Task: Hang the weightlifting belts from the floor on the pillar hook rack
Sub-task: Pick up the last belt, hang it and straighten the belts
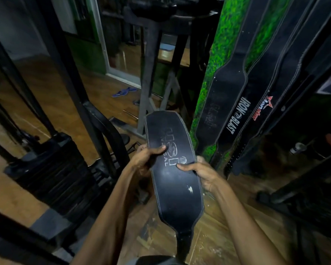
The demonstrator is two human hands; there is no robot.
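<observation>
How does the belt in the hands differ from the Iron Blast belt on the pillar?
The held belt is gripped by both hands, left hand and right hand; the Iron Blast belt hangs unheld. The held belt's logo is faint; the Iron Blast belt's lettering is bright white. Both are black, stitched.

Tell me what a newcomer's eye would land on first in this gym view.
First, the wide black belt at centre frame, gripped on its edges by the left hand and right hand. Next, to the right, the hanging belts with white and red logos against the bright green pillar. On the left stands a dark weight stack.
</observation>
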